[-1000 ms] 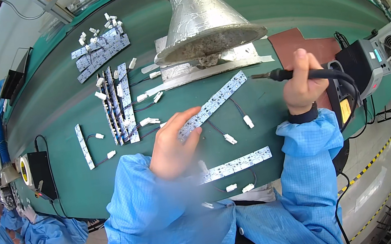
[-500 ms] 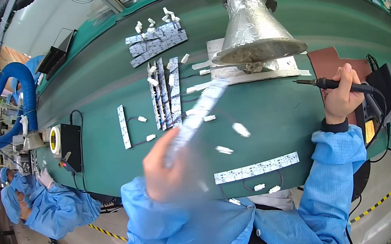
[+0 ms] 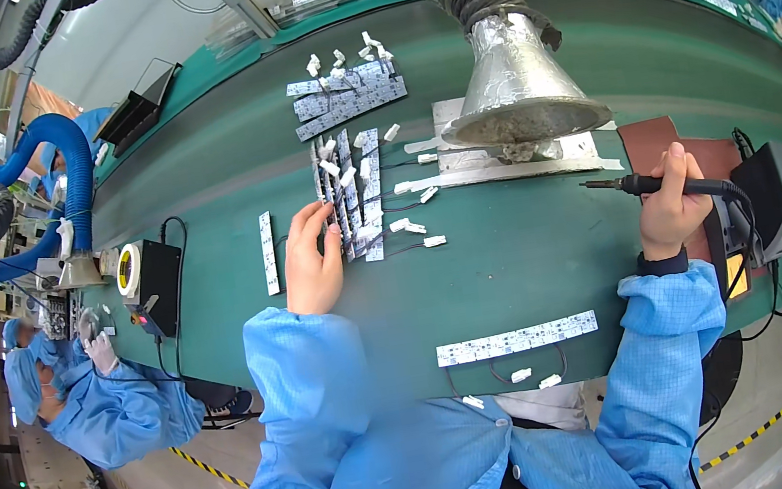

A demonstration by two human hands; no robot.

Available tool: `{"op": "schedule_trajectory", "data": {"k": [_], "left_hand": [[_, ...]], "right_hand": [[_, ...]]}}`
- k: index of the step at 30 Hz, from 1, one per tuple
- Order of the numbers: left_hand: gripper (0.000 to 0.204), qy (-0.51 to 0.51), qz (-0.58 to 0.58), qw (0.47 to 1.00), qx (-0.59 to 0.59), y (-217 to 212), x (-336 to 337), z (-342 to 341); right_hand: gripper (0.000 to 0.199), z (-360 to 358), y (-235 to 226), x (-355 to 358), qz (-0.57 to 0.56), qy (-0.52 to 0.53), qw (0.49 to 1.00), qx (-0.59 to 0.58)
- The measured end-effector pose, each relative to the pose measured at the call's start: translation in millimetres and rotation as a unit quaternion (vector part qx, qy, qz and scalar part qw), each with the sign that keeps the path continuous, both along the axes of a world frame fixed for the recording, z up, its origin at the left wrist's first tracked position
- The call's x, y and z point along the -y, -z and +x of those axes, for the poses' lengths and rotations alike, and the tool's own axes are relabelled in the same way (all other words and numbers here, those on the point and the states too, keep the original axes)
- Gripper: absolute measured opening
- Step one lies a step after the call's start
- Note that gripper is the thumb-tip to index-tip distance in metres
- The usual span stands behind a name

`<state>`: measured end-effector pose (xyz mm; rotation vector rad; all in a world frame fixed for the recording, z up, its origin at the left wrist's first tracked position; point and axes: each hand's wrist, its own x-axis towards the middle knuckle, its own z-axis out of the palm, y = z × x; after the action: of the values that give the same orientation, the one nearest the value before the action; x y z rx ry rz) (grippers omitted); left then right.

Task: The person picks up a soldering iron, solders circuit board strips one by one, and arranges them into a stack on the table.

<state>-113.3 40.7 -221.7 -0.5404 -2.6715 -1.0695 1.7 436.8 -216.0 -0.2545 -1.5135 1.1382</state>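
Observation:
My left hand (image 3: 313, 264) is at the left side of a group of white LED circuit board strips (image 3: 371, 197). Its fingers and thumb close around the edge of the leftmost strip (image 3: 322, 179), whose lower end they partly hide. White connectors on thin leads stick out around the group. On the right, my right hand (image 3: 671, 208) grips a soldering iron (image 3: 645, 184) by its black handle, tip pointing left above the green mat. A single strip (image 3: 516, 338) lies in front of me, with white connectors (image 3: 522, 375) hanging toward the near edge.
A metal fume hood (image 3: 521, 83) hangs over a pale board (image 3: 455, 164) at the back centre. The soldering station (image 3: 773, 192) stands at right beside a brown pad (image 3: 648, 140). More strips (image 3: 349, 101) lie farther back. Left are a lone strip (image 3: 269, 253), a black box (image 3: 154, 285) and a co-worker (image 3: 106, 398).
My left hand has carried a strip leftward and back into the upright group, its connectors now beside the others. My right hand has shifted slightly, still holding the iron. The view has shifted a little.

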Motion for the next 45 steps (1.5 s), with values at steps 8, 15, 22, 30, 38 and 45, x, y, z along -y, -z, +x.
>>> {"op": "schedule_trajectory", "data": {"k": [8,15,22,30,38,45], "left_hand": [[0.081,0.039,-0.040,0.997,0.044,-22,-14,14],[0.090,-0.083,-0.176,0.981,0.007,-13,-63,-6],[0.073,-0.024,-0.142,0.989,-0.046,-26,-39,16],[0.045,-0.206,-0.213,0.954,-0.035,-21,66,8],[0.037,-0.180,-0.023,0.978,0.107,-7,80,-30],[0.042,-0.052,-0.011,0.989,0.136,-13,2,-31]], "right_hand": [[0.041,1,-4,0,0.012,0.001,1.000,0.002],[0.040,1,-2,2,0.005,-0.010,1.000,-0.001],[0.039,1,-4,3,-0.004,-0.020,1.000,0.005],[0.039,3,-6,2,-0.005,-0.017,1.000,0.007],[0.040,-1,-6,8,-0.002,-0.023,0.999,0.024],[0.040,3,-2,3,-0.016,-0.027,0.999,0.028]]}}
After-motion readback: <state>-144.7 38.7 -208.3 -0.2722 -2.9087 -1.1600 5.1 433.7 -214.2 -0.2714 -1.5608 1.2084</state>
